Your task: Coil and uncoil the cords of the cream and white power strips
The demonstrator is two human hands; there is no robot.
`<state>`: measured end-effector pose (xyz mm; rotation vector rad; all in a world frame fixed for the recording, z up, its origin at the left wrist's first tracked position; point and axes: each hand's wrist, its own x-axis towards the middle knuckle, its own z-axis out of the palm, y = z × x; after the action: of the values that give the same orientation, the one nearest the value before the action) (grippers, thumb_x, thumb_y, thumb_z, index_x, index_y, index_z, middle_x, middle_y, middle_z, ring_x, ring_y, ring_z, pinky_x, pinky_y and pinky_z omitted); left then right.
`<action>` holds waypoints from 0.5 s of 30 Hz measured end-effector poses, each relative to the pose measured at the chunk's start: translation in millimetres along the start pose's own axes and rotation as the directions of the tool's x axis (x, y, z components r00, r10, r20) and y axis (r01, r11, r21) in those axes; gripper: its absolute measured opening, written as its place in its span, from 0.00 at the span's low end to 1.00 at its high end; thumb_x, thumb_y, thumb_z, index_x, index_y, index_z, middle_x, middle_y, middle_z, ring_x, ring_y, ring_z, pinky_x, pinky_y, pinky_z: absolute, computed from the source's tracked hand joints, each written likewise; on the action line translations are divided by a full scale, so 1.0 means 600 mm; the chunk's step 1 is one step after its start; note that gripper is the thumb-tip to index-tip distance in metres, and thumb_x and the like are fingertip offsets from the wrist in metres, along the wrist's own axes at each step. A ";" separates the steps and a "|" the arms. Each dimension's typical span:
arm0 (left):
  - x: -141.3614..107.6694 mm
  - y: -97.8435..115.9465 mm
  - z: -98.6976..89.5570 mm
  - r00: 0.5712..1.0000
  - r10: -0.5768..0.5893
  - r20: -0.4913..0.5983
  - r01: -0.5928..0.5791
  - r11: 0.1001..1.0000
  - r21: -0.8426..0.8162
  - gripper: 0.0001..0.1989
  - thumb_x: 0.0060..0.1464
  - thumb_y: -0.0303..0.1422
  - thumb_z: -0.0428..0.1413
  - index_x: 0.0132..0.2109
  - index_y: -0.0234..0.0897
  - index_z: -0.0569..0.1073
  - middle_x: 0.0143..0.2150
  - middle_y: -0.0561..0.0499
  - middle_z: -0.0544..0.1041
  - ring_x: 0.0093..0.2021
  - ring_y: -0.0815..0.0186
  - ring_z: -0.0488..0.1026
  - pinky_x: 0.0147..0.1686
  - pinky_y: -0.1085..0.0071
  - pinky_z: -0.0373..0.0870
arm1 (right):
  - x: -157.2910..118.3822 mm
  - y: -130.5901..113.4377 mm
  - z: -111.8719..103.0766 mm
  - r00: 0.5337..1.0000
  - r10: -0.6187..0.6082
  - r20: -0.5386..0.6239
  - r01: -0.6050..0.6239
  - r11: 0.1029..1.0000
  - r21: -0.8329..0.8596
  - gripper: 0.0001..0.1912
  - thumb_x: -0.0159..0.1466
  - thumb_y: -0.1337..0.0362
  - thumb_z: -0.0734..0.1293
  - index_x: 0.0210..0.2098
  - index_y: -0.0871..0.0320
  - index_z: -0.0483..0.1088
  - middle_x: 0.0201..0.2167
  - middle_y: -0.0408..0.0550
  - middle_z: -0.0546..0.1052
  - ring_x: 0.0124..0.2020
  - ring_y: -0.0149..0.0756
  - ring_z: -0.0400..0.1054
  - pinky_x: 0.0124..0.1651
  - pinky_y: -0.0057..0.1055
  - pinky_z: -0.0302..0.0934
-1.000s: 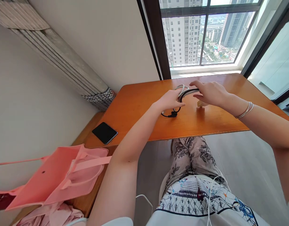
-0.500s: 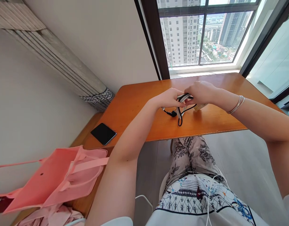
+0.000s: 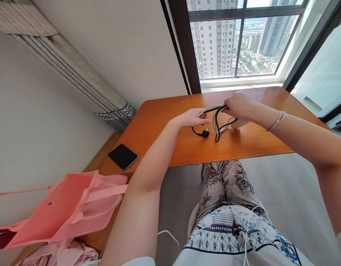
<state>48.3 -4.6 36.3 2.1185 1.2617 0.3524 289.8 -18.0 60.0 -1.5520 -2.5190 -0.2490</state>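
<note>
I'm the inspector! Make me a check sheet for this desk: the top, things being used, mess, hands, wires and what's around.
Surface: table, orange-brown
Things in use: cables, black and white; pale thing partly hidden by the right hand, can't tell what
Clutter: phone at the table's left end, screen dark; pink bag at left
Hands: left hand and right hand both hold the cables
Cables: loops hang from the right hand; black plug near the left hand
Surroundings: window beyond the table; curtain at left
</note>
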 end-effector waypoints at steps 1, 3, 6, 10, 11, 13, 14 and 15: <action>-0.002 -0.001 -0.001 0.998 -0.041 0.039 0.043 0.997 -0.071 0.12 0.51 0.41 0.63 0.33 0.40 0.70 0.29 0.50 0.76 0.31 0.61 0.76 0.35 0.64 0.75 | 0.001 0.000 0.004 1.000 0.016 -0.003 -0.017 1.000 -0.010 0.28 0.67 0.40 0.65 0.43 0.58 0.81 0.35 0.62 0.80 0.45 0.58 0.75 0.43 0.43 0.63; -0.008 0.003 -0.003 0.988 -0.097 0.123 0.124 0.964 -0.236 0.10 0.52 0.40 0.60 0.33 0.40 0.71 0.25 0.49 0.74 0.26 0.61 0.75 0.34 0.60 0.77 | 0.002 -0.001 0.012 0.999 0.051 -0.007 -0.052 0.998 -0.028 0.28 0.68 0.41 0.64 0.43 0.60 0.81 0.37 0.64 0.80 0.47 0.60 0.74 0.44 0.44 0.63; -0.021 0.020 0.003 0.971 -0.129 0.202 0.208 0.871 -0.445 0.08 0.54 0.38 0.57 0.33 0.38 0.73 0.23 0.47 0.73 0.25 0.59 0.75 0.36 0.53 0.80 | 0.005 -0.001 0.019 0.997 0.054 -0.058 -0.055 0.998 -0.017 0.28 0.70 0.43 0.62 0.44 0.61 0.80 0.38 0.65 0.80 0.47 0.60 0.74 0.45 0.45 0.63; -0.034 0.046 0.042 0.970 -0.143 0.196 0.240 0.692 -0.680 0.09 0.57 0.37 0.54 0.37 0.36 0.73 0.30 0.43 0.80 0.32 0.57 0.81 0.45 0.48 0.80 | 0.011 -0.005 0.013 0.991 0.109 -0.080 -0.105 0.994 0.042 0.29 0.70 0.43 0.60 0.47 0.63 0.79 0.38 0.67 0.80 0.46 0.61 0.74 0.47 0.48 0.64; -0.035 0.052 0.056 0.976 -0.124 0.180 0.217 0.645 -0.733 0.09 0.58 0.37 0.53 0.38 0.36 0.73 0.33 0.41 0.81 0.35 0.56 0.82 0.47 0.49 0.80 | 0.012 -0.007 0.008 0.988 0.141 -0.061 -0.138 0.989 0.052 0.29 0.70 0.44 0.60 0.47 0.63 0.79 0.39 0.68 0.80 0.46 0.62 0.74 0.47 0.49 0.64; -0.033 0.062 0.085 0.989 -0.067 0.135 0.149 0.579 -0.802 0.10 0.59 0.35 0.52 0.43 0.35 0.73 0.39 0.39 0.83 0.42 0.55 0.84 0.50 0.50 0.80 | 0.015 -0.012 -0.001 0.981 0.193 -0.015 -0.192 0.979 0.066 0.28 0.70 0.46 0.61 0.47 0.64 0.79 0.40 0.69 0.79 0.46 0.61 0.74 0.48 0.50 0.65; -0.030 0.066 0.099 0.994 -0.043 0.105 0.111 0.570 -0.814 0.10 0.59 0.34 0.52 0.45 0.35 0.74 0.41 0.38 0.84 0.44 0.55 0.84 0.51 0.51 0.80 | 0.015 -0.013 -0.004 0.979 0.205 0.004 -0.205 0.976 0.077 0.27 0.70 0.47 0.61 0.46 0.64 0.80 0.39 0.68 0.79 0.46 0.60 0.75 0.47 0.49 0.65; -0.026 0.069 0.111 0.997 -0.029 0.071 0.075 0.577 -0.813 0.11 0.60 0.33 0.52 0.47 0.34 0.74 0.43 0.37 0.84 0.46 0.55 0.83 0.52 0.53 0.79 | 0.015 -0.013 -0.007 0.978 0.208 0.021 -0.209 0.973 0.096 0.26 0.70 0.48 0.61 0.45 0.64 0.80 0.37 0.67 0.79 0.45 0.59 0.75 0.46 0.48 0.66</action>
<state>104.0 -57.6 13.6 1.2577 0.8568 0.6986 279.1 -14.4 65.8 -1.7644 -2.3132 -0.0881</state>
